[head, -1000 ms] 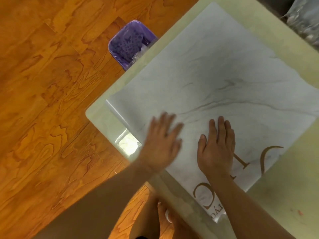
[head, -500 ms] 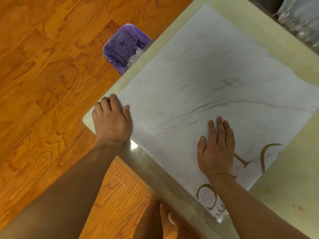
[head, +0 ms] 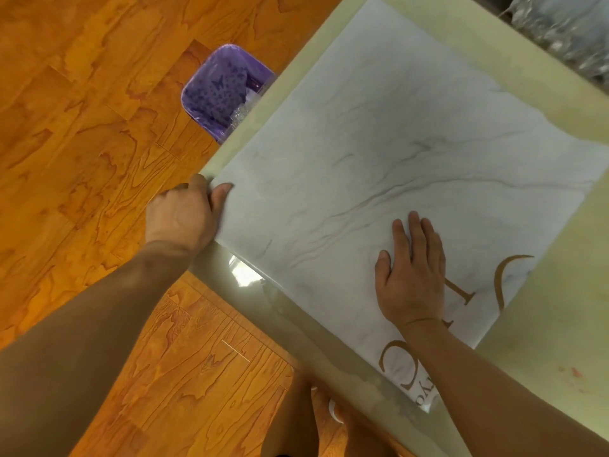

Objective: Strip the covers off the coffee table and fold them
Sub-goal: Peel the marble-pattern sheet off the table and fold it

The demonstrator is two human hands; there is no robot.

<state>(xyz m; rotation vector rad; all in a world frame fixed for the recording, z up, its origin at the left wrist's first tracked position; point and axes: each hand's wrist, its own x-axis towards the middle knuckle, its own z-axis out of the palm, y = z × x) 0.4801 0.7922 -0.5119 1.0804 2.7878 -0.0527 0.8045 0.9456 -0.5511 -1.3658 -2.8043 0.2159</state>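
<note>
A white marble-patterned cover [head: 389,159] with gold lettering lies flat on the pale greenish coffee table [head: 540,331]. My left hand [head: 184,216] grips the cover's left corner at the table's corner, thumb on top and fingers curled under the edge. My right hand [head: 412,275] lies flat on the cover near the gold letters, fingers straight and pressing down. The cover's near edge runs along the table's front edge.
A purple bin [head: 224,90] with a butterfly-print liner stands on the orange wood floor [head: 82,143] beside the table's left edge. Crinkled clear plastic [head: 566,31] lies past the table at the top right. My legs show below the table's front edge.
My left hand slid left from the cover's middle to its left corner and now curls round that corner. My right hand stayed flat in place.
</note>
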